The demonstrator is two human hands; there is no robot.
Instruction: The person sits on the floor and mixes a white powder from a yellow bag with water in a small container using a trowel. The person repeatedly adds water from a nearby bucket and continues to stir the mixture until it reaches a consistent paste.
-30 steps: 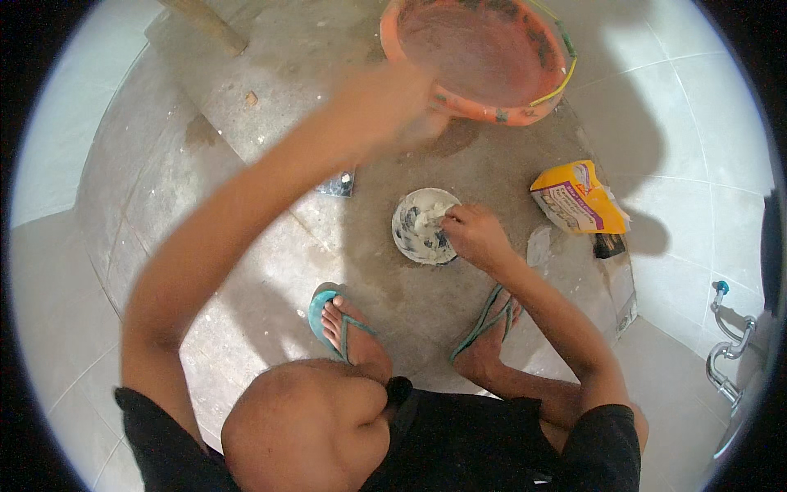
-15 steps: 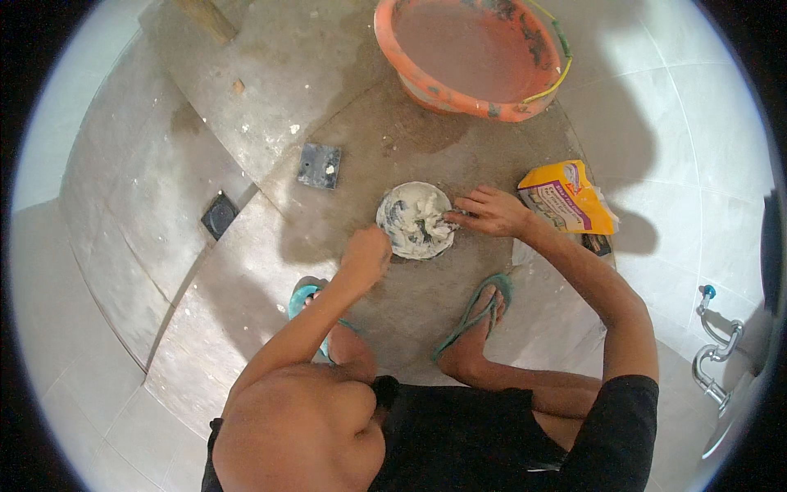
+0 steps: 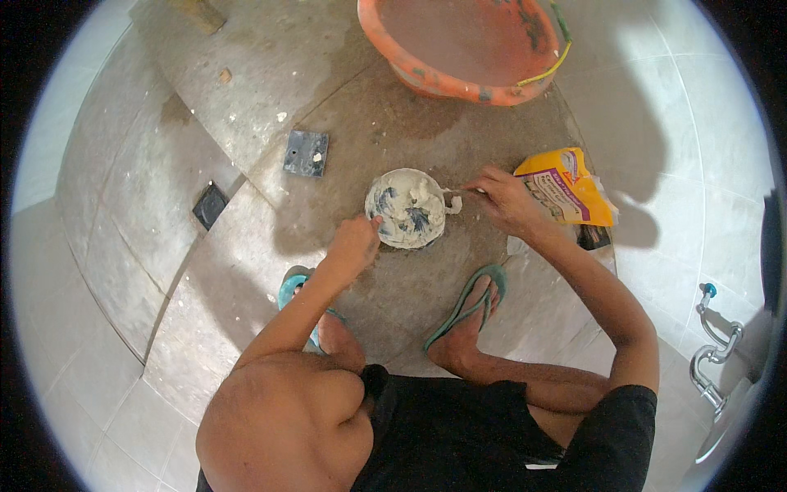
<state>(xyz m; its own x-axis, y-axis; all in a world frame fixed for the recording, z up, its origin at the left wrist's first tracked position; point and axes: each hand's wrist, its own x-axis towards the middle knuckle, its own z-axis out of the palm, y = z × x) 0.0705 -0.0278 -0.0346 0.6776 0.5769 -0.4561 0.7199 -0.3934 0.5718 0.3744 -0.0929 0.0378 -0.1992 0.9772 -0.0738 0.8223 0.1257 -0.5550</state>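
Note:
A round shallow bowl [image 3: 368, 201] stands on the floor in front of me, holding thick off-white paste [image 3: 400, 221] with dark patches of the inside showing through. My left hand [image 3: 357, 243] is closed at the bowl's near left rim, thumb on the edge. Beyond the right rim, my right hand [image 3: 502, 199] pinches a thin tool [image 3: 461, 192] whose far end is coated in paste; a lump hangs beside the bowl. The paste hides the tool's exact kind.
A large orange tub [image 3: 426, 82] of cloudy liquid stands at the back. To the right, a yellow bag [image 3: 566, 187] leans by the tiled wall. Dark square pieces [image 3: 306, 153] lie left of the bowl. My sandalled feet flank the near side; chrome pipes [image 3: 711, 361] are far right.
My right hand has moved right, bringing the tool from inside the bowl to just past its right rim. My left hand stays at the bowl. The whole view has shifted slightly.

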